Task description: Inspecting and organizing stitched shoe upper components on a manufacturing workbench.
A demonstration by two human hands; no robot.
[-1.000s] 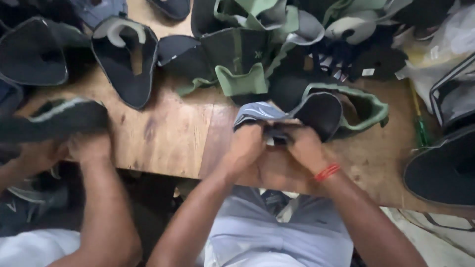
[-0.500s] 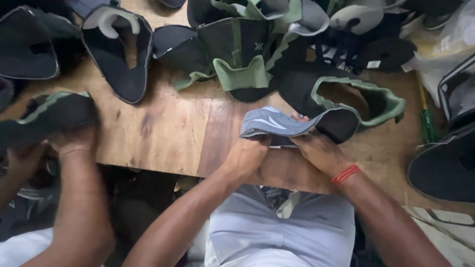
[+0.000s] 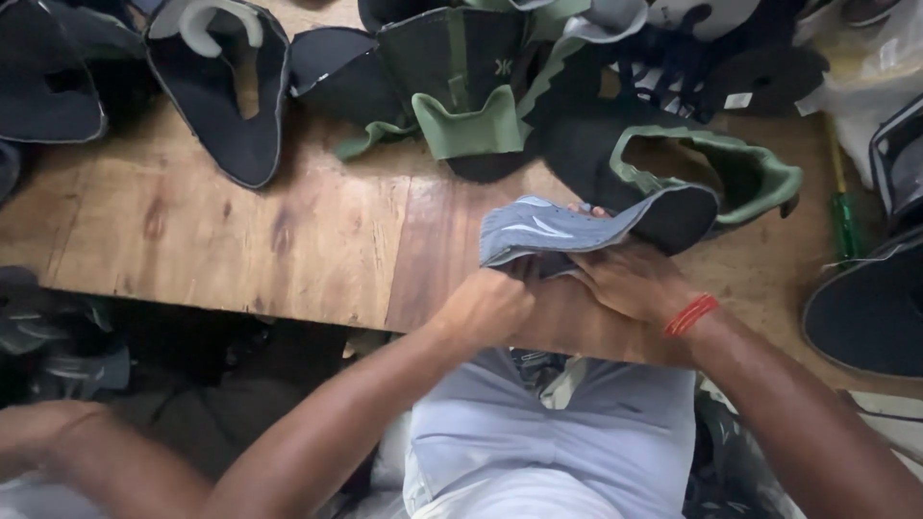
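Left hand (image 3: pixel 488 306) fingertips hidden under the folded grey fabric shoe upper (image 3: pixel 558 229). Black oval sole piece (image 3: pixel 870 312) at 3 o'clock cut by frame edge. Another person's forearm (image 3: pixel 67 452) at 8 o'clock cropped, blurred.

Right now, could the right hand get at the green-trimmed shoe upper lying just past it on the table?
Probably yes: the green-trimmed shoe upper lies just beyond the right hand, though that hand and the left hand hold a grey shoe upper.

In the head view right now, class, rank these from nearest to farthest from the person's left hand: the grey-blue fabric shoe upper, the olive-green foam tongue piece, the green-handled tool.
1. Grey-blue fabric shoe upper: gripped by left hand.
2. Olive-green foam tongue piece: beyond, table centre.
3. Green-handled tool: far right edge.
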